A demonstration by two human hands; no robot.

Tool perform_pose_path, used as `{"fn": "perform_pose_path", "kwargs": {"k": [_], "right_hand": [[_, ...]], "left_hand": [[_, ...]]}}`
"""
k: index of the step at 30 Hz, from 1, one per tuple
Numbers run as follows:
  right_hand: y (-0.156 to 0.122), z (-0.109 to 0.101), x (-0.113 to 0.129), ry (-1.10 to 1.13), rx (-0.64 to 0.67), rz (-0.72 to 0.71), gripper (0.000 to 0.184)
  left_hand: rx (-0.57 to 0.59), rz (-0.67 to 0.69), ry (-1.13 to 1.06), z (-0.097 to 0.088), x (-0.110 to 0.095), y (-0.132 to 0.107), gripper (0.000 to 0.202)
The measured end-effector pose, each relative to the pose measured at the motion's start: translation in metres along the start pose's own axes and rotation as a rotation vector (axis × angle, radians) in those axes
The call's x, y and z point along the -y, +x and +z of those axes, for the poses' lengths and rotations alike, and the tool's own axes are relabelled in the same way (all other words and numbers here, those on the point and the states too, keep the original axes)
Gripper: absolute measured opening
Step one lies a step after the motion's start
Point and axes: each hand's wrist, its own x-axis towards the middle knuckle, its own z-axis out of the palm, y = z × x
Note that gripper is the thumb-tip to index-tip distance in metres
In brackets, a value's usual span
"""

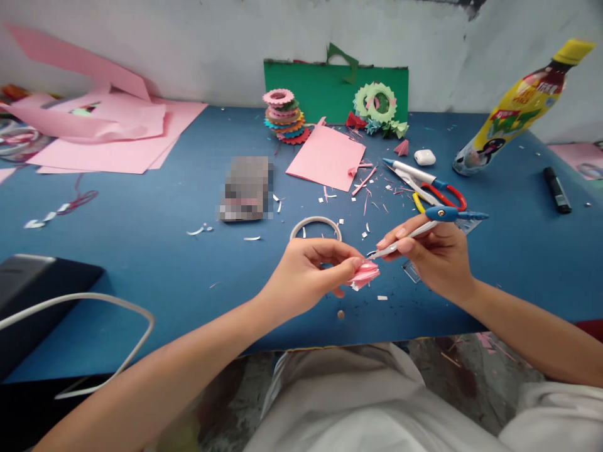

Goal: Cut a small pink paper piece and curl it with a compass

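My left hand pinches a small folded pink paper piece just above the blue table, near its front edge. My right hand grips a drawing compass with a blue hinge and silver legs. The compass tip points left and touches the pink paper piece. A roll of clear tape lies flat just behind my left hand.
Scissors with red and yellow handles lie behind my right hand. Farther back are a pink sheet, a stack of paper rings, green card, a bottle, a black marker. Pink sheets lie left.
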Motion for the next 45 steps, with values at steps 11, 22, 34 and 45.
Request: {"fn": "perform_pose_path", "kwargs": {"k": [11,22,34,45], "right_hand": [[0.004,-0.003,0.002,-0.139,-0.137,-0.111,0.005],[-0.001,-0.004,0.000,-0.251,0.202,0.060,0.023],[-0.007,-0.001,-0.004,-0.532,0.334,-0.014,0.031],[-0.009,0.003,-0.006,-0.709,0.232,-0.115,0.022]], "left_hand": [[-0.017,0.024,0.037,-0.002,0.002,0.000,0.017],[-0.089,0.170,0.174,0.002,0.008,0.003,0.022],[-0.021,0.164,0.159,0.002,0.009,0.004,0.022],[-0.074,0.591,0.500,-0.003,0.013,0.005,0.006]]}}
